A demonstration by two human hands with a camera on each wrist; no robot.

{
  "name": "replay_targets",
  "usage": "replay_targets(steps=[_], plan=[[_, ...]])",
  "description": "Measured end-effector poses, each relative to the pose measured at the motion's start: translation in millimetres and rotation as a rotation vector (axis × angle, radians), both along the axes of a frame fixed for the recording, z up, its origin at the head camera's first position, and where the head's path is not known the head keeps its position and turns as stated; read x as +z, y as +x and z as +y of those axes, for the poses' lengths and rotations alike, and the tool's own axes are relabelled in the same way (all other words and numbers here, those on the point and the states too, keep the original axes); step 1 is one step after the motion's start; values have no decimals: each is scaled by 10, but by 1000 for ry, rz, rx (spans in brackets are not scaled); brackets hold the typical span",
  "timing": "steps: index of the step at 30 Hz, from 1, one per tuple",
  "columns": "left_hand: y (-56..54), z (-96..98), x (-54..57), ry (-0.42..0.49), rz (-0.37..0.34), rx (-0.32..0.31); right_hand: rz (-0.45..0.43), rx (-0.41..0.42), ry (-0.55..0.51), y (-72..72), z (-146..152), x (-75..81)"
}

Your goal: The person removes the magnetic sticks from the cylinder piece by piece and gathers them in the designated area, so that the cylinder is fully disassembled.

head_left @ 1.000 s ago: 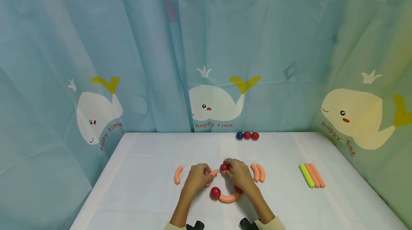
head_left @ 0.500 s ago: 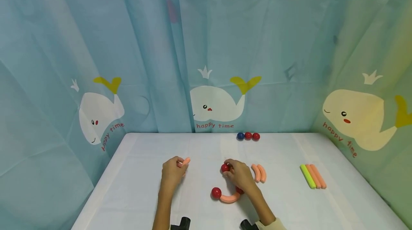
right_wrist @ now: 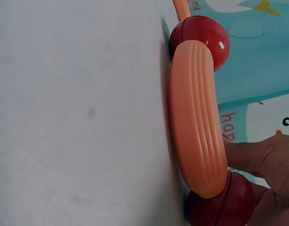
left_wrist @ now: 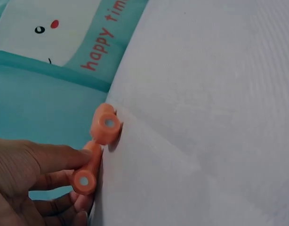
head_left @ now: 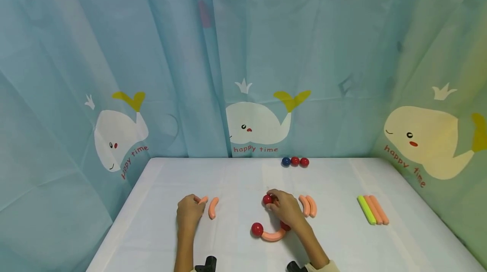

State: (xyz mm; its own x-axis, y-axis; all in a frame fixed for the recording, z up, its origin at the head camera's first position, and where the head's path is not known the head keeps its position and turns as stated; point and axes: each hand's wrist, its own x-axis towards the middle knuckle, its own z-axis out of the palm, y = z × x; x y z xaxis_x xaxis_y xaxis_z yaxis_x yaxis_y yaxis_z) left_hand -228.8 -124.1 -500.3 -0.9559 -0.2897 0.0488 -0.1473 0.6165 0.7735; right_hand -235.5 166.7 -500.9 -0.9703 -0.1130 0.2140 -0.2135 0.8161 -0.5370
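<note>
At the left, my left hand [head_left: 189, 212] pinches an orange curved magnetic rod [head_left: 203, 199] between thumb and finger. A second curved rod [head_left: 213, 208] lies just to its right. Pale discs show on the end faces of the held rod [left_wrist: 84, 175] and its neighbour [left_wrist: 106, 125] in the left wrist view. My right hand [head_left: 287, 209] holds a red ball [head_left: 267, 199] in its fingertips, near the table's middle. Nearer the front, a ribbed curved rod [right_wrist: 198, 117] joins one red ball [head_left: 257, 229] to another red ball [head_left: 285, 226], partly covered by my right wrist.
Two curved rods [head_left: 307, 206] lie side by side right of my right hand. Farther right are a green straight stick [head_left: 366, 210] and two orange sticks [head_left: 376, 210]. One blue ball [head_left: 286, 161] and two red balls [head_left: 299, 162] line the back edge, before a whale-print curtain [head_left: 258, 122].
My left hand has carried the curved rod leftward from the middle, across to the far side of the lone curved rod. My right hand stays in place with its red ball.
</note>
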Motion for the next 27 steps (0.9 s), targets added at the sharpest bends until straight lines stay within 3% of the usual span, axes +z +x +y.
replay_targets(steps=[8,21,27], plan=[[10,39,22,3,-44,-2,-33,4,-30,6,16,-8],[-3,61,51,-89,-8,-27,-52,23,-71,43,28,21],[16,52,60,-88,-5,-14,-50,44,-102,54,49,10]])
